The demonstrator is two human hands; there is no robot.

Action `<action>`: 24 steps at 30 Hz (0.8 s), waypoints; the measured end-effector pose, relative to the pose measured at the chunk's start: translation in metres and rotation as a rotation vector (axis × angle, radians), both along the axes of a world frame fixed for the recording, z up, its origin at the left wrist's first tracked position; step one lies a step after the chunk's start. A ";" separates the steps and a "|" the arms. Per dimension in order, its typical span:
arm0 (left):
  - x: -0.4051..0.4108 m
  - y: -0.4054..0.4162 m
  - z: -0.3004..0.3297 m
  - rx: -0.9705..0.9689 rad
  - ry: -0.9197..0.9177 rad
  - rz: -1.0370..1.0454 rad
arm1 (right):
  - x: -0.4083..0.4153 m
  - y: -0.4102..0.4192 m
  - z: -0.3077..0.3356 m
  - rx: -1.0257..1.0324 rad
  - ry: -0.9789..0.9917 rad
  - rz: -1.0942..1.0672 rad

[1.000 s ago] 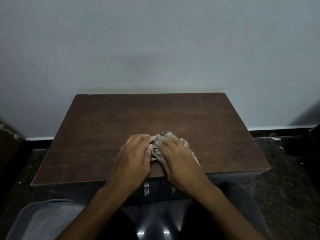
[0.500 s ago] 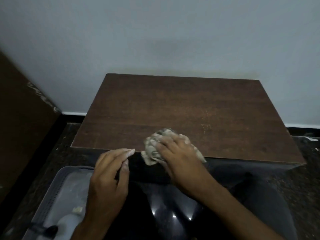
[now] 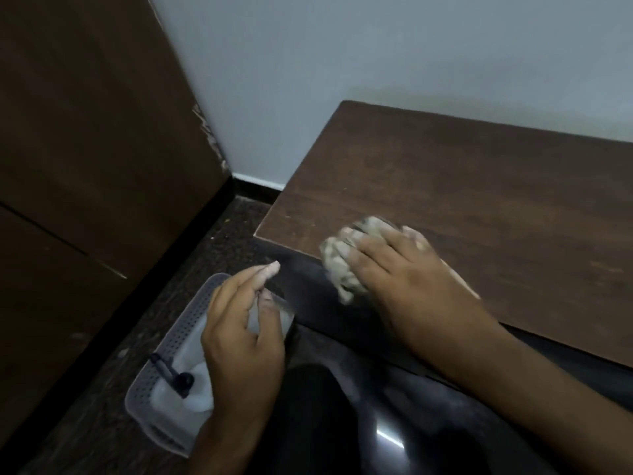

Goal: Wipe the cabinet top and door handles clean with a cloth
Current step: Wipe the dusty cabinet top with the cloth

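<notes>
While my right hand (image 3: pixel 400 269) presses the crumpled grey-green cloth (image 3: pixel 342 265) at the front left edge of the dark brown wooden cabinet top (image 3: pixel 479 200), fingers curled over it, my left hand (image 3: pixel 243 323) hangs loose and empty, and I should sweep in flat, overlapping strokes

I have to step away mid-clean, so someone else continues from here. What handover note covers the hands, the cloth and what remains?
Right hand grips the crumpled cloth at the front left edge of the cabinet top.
Left hand holds nothing, fingers relaxed, over the grey basket on the floor.
Done: cannot tell how much of the top is wiped.
Left: the rest of the top, then the door handles, not visible here.
</notes>
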State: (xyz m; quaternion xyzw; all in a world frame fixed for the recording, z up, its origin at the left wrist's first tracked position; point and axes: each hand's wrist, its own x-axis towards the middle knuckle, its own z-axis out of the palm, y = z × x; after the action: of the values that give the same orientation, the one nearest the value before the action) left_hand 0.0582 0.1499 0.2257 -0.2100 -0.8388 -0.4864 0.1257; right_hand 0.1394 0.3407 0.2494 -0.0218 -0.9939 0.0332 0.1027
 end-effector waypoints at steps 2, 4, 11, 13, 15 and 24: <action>-0.007 -0.002 -0.004 0.032 -0.026 0.072 | -0.046 -0.024 0.004 -0.037 -0.009 0.044; -0.013 -0.005 -0.006 0.031 -0.017 0.128 | -0.091 -0.052 0.005 -0.011 -0.009 0.074; -0.029 -0.005 -0.018 0.078 0.140 0.113 | -0.125 -0.063 0.002 0.115 -0.031 0.136; -0.029 0.003 -0.020 0.059 0.229 0.075 | -0.103 -0.043 0.003 0.082 -0.076 0.152; -0.026 0.011 -0.021 0.055 0.302 0.032 | -0.075 -0.024 0.003 0.073 -0.075 0.154; -0.011 0.026 -0.012 -0.047 0.421 -0.320 | 0.023 0.021 -0.006 0.117 0.033 0.069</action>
State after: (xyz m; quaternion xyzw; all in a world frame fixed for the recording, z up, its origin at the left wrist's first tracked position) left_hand 0.0476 0.1763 0.2136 -0.4394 -0.7614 -0.4260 0.2140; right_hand 0.1623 0.3612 0.2435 0.0188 -0.9925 -0.0209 0.1189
